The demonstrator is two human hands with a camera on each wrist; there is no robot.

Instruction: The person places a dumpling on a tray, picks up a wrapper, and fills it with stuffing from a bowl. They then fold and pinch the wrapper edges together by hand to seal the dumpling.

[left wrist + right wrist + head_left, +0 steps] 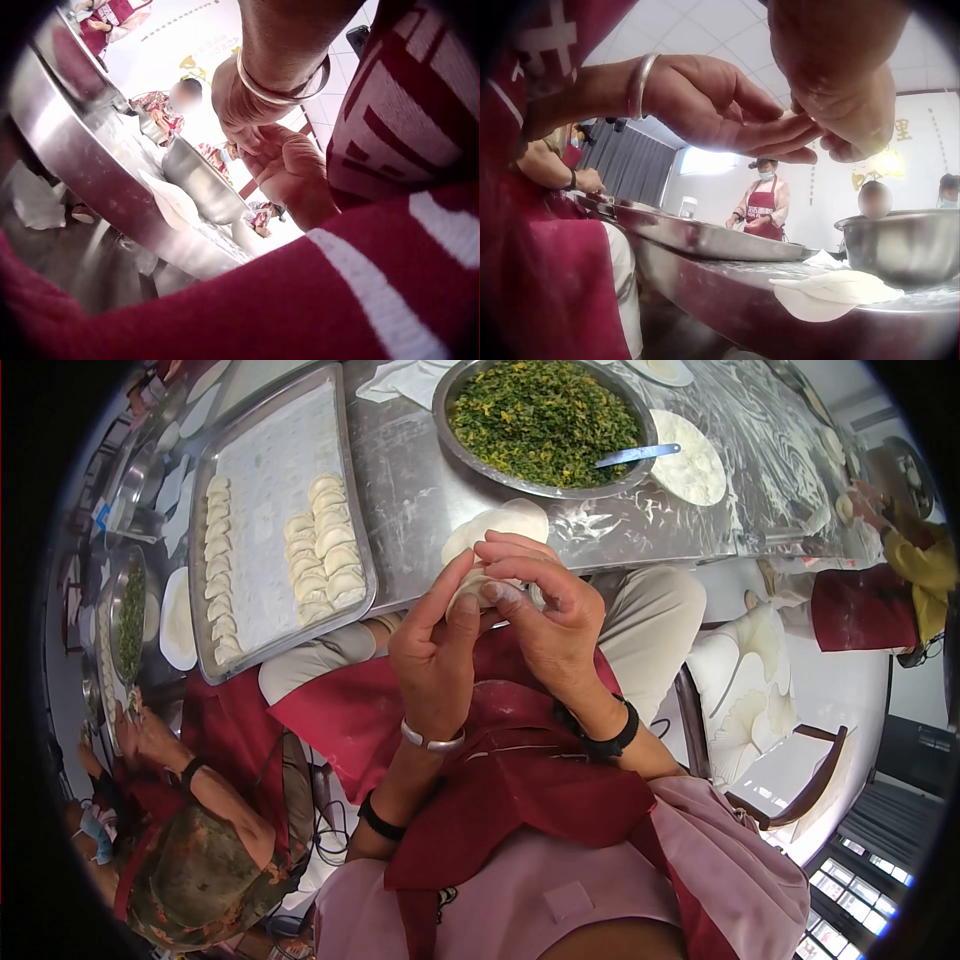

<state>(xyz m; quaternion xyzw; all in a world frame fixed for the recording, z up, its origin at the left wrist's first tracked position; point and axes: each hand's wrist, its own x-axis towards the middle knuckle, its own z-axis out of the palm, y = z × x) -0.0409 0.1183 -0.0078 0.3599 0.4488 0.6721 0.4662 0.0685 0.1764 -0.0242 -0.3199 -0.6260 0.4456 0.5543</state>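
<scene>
In the head view, a pale folded dumpling [468, 588] sits between the fingers of both hands, above the apron lap. My left hand [437, 645], with a silver bangle at its wrist, pinches it from the left. From the other side, my right hand [553, 622] squeezes it between thumb and fingers; the knuckles hide much of the dough. Just beyond the fingertips, dough wrappers [520, 518] lie at the table's near edge. In the right wrist view, those wrappers [832, 294] overhang the edge, and the hands cover the dumpling.
A metal tray [362, 550] with rows of dumplings [325, 550] stands at left. Beyond the wrappers is a steel bowl [447, 435] of chopped green filling [540, 420], with a blue-handled utensil [640, 455]. A plate of flour [690, 460] is at its right. Another person [210, 860] works at left.
</scene>
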